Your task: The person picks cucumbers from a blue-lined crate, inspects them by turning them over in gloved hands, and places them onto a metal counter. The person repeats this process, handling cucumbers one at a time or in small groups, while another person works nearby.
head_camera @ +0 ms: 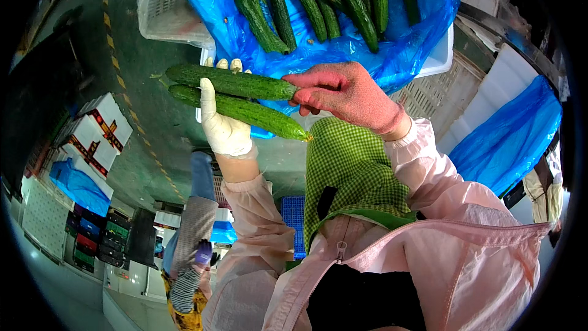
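Observation:
Two green cucumbers lie side by side in my left hand (226, 128), which wears a pale rubber glove. Its thumb wraps over the lower cucumber (262, 115), and the fingertips show beyond the upper cucumber (229, 82). My right hand (351, 96), in a red fabric glove, pinches the right-hand end of the upper cucumber. Just beyond both hands, several more cucumbers (317, 14) rest in a white foam box (441, 57) lined with blue plastic film (395, 62).
A clear-wrapped crate (174, 14) adjoins the box on the left. At right sits another white box (496, 92) with blue film (510, 133). A person in a striped sleeve (186, 285) stands at lower left. White cartons (103, 128) are stacked beyond the yellow-black floor line (120, 73).

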`<control>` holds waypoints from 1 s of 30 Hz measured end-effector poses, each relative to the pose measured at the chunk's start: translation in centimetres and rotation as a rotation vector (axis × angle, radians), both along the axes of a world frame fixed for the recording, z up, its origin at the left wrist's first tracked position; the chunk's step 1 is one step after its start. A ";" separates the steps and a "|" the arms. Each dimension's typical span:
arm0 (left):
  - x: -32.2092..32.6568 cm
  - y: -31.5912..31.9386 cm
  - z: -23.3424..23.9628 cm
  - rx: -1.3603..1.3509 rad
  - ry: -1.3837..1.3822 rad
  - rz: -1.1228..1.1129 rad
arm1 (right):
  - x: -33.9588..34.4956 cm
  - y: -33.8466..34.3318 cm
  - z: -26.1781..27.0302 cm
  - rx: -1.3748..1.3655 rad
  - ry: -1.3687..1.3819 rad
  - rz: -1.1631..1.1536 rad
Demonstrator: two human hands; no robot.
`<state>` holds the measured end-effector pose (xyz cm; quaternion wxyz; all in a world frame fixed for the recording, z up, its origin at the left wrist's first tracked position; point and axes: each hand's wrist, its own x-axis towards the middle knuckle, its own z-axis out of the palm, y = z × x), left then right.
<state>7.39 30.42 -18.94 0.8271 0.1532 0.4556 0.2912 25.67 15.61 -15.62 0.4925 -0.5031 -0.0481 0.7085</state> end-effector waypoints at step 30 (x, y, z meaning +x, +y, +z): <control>-12.0 -2.1 -14.2 0.070 0.988 -0.170 | 1.0 8.0 -23.1 -0.485 -0.750 0.285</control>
